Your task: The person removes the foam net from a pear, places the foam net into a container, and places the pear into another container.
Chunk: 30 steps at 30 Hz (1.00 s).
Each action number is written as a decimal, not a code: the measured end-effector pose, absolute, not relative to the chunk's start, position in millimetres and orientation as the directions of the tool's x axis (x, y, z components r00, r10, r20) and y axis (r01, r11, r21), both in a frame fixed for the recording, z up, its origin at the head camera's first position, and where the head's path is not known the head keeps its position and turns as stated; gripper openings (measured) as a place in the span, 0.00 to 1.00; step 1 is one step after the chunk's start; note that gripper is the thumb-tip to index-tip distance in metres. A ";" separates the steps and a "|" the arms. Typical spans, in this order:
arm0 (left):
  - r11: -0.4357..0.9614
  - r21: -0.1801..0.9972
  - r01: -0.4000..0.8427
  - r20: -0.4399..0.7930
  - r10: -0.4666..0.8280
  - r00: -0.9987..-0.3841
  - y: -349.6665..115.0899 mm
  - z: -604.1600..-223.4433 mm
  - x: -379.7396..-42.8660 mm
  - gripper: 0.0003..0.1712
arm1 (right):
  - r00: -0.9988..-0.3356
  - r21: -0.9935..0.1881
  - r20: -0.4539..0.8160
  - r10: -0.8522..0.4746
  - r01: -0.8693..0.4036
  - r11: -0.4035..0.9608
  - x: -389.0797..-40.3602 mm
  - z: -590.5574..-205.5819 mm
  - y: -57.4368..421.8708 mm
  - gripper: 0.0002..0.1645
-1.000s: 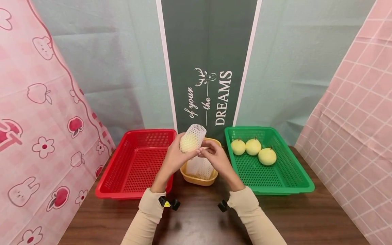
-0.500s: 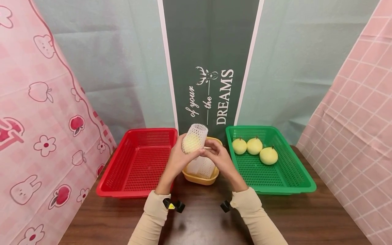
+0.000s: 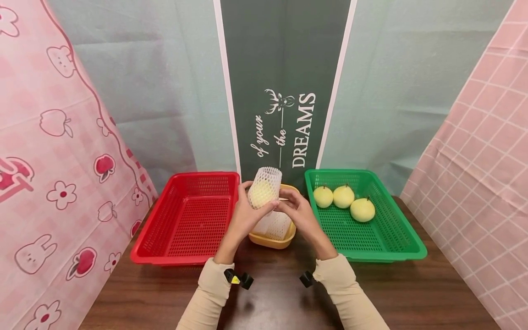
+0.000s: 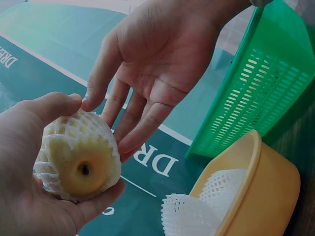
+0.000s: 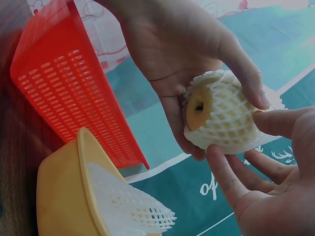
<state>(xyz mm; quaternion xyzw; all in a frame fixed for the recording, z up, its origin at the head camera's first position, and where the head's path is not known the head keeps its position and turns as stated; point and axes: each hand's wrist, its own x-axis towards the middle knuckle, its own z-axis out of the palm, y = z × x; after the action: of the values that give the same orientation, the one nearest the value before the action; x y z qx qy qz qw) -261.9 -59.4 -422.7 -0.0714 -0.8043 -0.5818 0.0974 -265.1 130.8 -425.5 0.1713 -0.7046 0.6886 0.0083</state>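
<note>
A pale yellow pear (image 4: 84,169) sits inside a white foam net sleeve (image 3: 272,176), whose far end stands up past the fruit in the head view. My left hand (image 3: 243,214) grips the wrapped pear, with the thumb on one side and the fingers around the other. The pear's dark-centred end shows bare at the sleeve's opening in both wrist views. My right hand (image 3: 299,213) holds the net at the pear's right side, thumb and fingertips on the mesh. Below the hands, a yellow basket (image 3: 270,243) contains more white foam nets (image 4: 224,189).
A red basket (image 3: 140,250) stands to the left on the brown wooden table (image 3: 276,302). The green basket (image 3: 371,255) at right holds several pears (image 3: 343,197). Curtains hang behind and at both sides.
Both hands and the wrapped pear have shifted slightly right in the head view. The pear stays in my left hand, and my right fingers remain at the net.
</note>
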 end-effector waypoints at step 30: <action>0.111 0.950 0.292 0.271 0.170 -0.947 -62.7 -427.7 -255.5 0.38 | -0.946 -0.964 0.266 -0.184 -0.260 -0.058 -272.9 -432.2 148.0 0.22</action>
<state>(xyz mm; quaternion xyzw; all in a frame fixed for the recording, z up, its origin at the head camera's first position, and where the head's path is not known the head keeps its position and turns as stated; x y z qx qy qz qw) -255.5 -62.7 -427.7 -0.1552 -0.7438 -0.6485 0.0472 -272.9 148.0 -432.2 0.1617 -0.6858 0.7091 0.0269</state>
